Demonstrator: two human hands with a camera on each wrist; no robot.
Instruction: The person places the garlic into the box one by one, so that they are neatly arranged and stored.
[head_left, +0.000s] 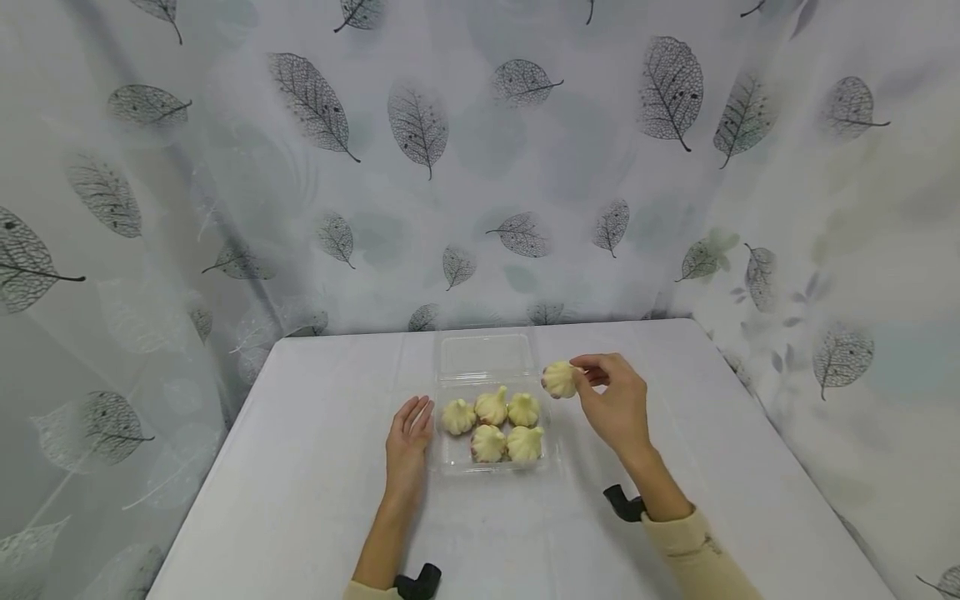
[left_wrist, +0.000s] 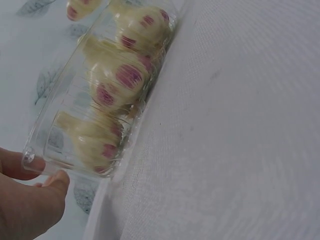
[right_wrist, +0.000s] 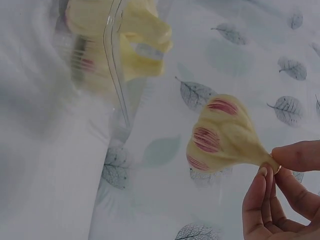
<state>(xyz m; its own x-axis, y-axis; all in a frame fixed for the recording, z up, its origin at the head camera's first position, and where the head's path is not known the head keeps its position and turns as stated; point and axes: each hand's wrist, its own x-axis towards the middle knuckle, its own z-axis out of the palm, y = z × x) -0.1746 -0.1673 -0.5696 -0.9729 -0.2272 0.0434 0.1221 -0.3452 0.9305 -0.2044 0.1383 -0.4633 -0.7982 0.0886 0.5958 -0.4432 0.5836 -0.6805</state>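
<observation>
My right hand [head_left: 617, 406] holds a garlic bulb [head_left: 559, 380] in the air beside the box's upper right. In the right wrist view, thumb and fingertips pinch this pale yellow bulb [right_wrist: 222, 135] by its stem end, and purple streaks mark its rounded side. A clear plastic box [head_left: 480, 468] lies on the table with several more garlic bulbs [head_left: 488, 443] in it. My left hand [head_left: 409, 446] rests along the box's left side, its fingers fairly straight. Up close, in the left wrist view, the fingertips [left_wrist: 59, 181] touch the box's corner.
The box's clear lid [head_left: 483, 357] lies folded open toward the back of the white-covered table [head_left: 322, 467]. Behind and around the table hangs a leaf-patterned curtain [head_left: 480, 167]. Each wrist carries a black camera mount [head_left: 624, 504].
</observation>
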